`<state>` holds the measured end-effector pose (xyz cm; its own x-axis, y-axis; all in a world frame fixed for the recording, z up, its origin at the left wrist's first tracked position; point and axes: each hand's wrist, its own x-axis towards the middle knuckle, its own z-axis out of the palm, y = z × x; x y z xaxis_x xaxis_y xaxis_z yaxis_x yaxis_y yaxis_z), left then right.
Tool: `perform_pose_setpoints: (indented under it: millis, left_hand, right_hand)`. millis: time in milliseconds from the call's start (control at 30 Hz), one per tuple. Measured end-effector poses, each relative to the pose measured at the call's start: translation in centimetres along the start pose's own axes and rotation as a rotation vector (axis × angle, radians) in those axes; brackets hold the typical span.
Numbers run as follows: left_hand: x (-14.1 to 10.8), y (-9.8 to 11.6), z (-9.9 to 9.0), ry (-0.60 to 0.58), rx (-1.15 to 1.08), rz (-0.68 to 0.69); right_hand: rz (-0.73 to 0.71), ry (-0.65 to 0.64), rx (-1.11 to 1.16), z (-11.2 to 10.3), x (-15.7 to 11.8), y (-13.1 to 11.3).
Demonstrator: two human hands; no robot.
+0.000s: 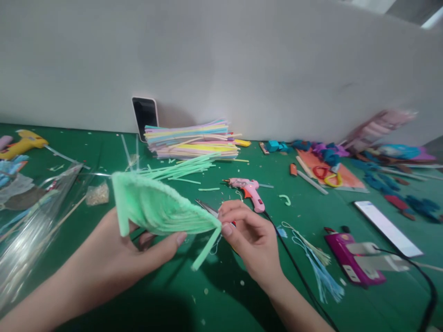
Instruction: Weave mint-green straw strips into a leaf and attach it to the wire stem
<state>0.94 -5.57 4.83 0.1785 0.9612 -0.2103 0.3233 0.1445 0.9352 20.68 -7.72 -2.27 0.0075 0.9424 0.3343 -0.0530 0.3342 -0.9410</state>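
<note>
Held above the table is a mint-green pipe-cleaner piece (155,207), ribbed and curved like a leaf, with a loose end hanging at each side. My left hand (128,258) supports it from below, thumb along its lower edge and the other fingers partly hidden behind it. At its pointed right corner, my right hand (251,237) pinches the tip between thumb and fingers. Behind that hand lie scissors (206,207), mostly covered. A pink glue gun (247,189) rests just beyond, its black cord running toward the front.
Bundled pastel pipe cleaners (190,140) and loose green pipe cleaners (183,168) lie at the back near an upright phone (145,115). A yellow glue gun (26,144) is far left. On the right are a purple power strip (353,260), another phone (387,228) and blue tassels (320,272).
</note>
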Motion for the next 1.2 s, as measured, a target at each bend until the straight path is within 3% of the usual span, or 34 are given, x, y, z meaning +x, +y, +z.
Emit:
perform_pose_setpoints:
  millis: [100,300,500,633,767,967,1200]
  left_hand:
    - [0.3,-0.9,0.0,0.043,-0.072,0.025]
    - [1.4,-1.7,-0.5,-0.123,0.003,0.065]
    - [2.7,-2.4,-1.4,-0.068,0.050,0.092]
    - [3.4,-3.0,-2.0,-0.062,0.069,0.003]
    - [3.5,-3.3,-2.3,-0.076,0.090,-0.077]
    - [3.4,-2.9,-1.4,-0.120,0.128,-0.007]
    - [3.3,-2.4,-1.3,-0.095,0.094,-0.003]
  right_hand:
    - [-0.048,0.012,-0.132,0.2,-0.3,0.2]
    - [-0.100,-0.013,-0.229,0.5,-0.6,0.8]
    - [0.025,-0.009,-0.058,-0.4,0.3,1.5]
    - [0.160,0.061,0.111,-0.9,0.7,2.0]
    - [0.184,0.063,0.017,-0.6,0.7,2.0]
    - [0.106,0.068,-0.196,0.1,0.4,1.5]
    - [0.229,0.053,-0.042,0.0,0.4,1.7]
